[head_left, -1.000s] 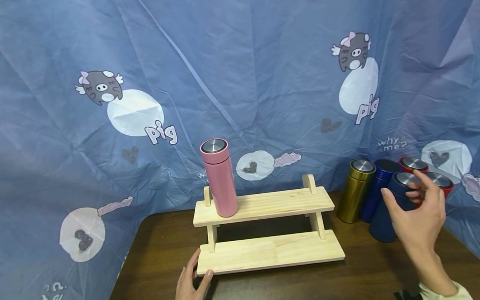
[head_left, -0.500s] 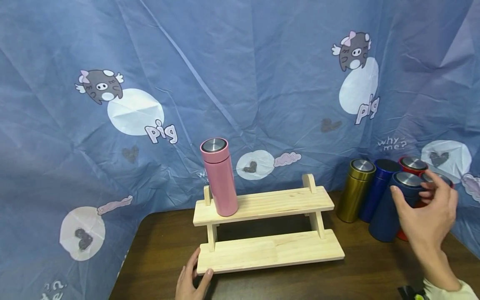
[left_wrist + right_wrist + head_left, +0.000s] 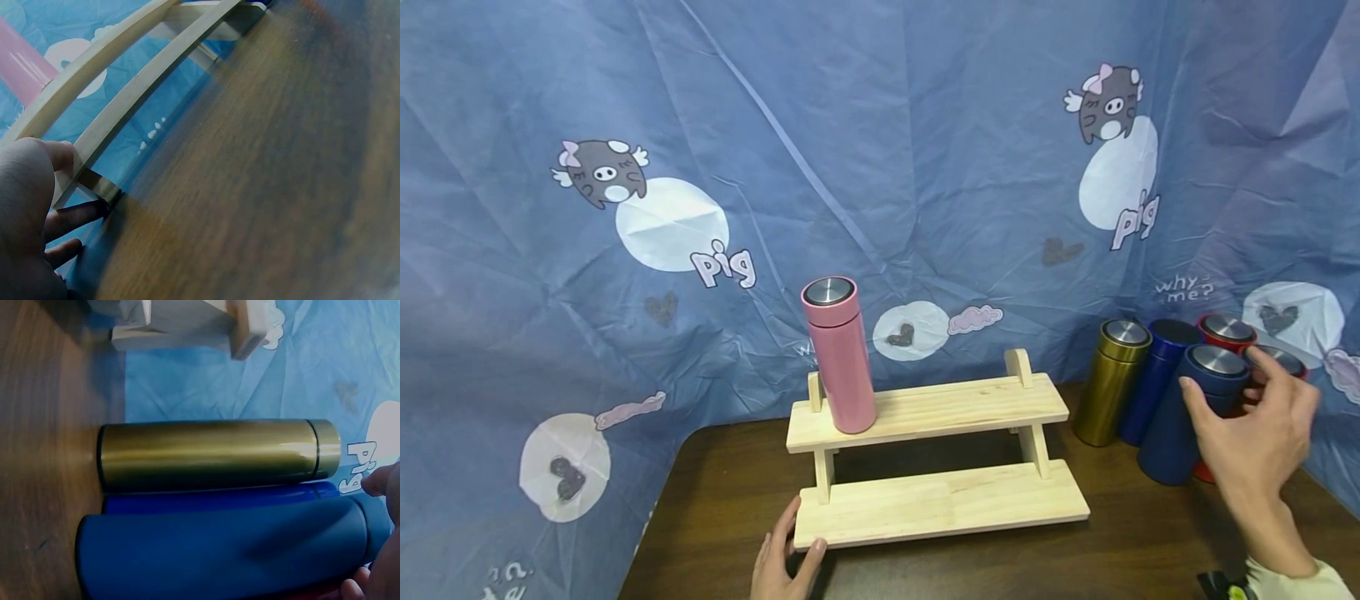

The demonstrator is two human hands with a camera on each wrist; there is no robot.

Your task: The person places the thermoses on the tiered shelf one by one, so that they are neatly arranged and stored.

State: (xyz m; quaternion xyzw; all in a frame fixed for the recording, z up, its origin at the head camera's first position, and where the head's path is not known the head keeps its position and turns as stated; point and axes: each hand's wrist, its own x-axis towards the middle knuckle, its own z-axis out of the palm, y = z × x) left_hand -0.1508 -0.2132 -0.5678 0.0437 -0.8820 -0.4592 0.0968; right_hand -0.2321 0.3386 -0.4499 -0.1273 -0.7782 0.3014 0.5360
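Your left hand [image 3: 781, 562] gripped the wooden rack [image 3: 940, 504] at the front left corner of its lower shelf, thumb by the front edge; the pink bottle [image 3: 842, 367] stood upright near the left end of the upper shelf; your right hand [image 3: 1258, 446], well apart from the left, had thumb and fingers spread about the top of the navy bottle [image 3: 1172, 442], toward the right edge of the table [image 3: 715, 492]; whether they touched it I could not tell, since the right wrist view cut your hand off; the gold bottle [image 3: 1108, 392] and bright blue bottle [image 3: 1150, 387] stood nearer the back edge, the rear red bottle [image 3: 1227, 327] and front red bottle [image 3: 1285, 358] farther right.
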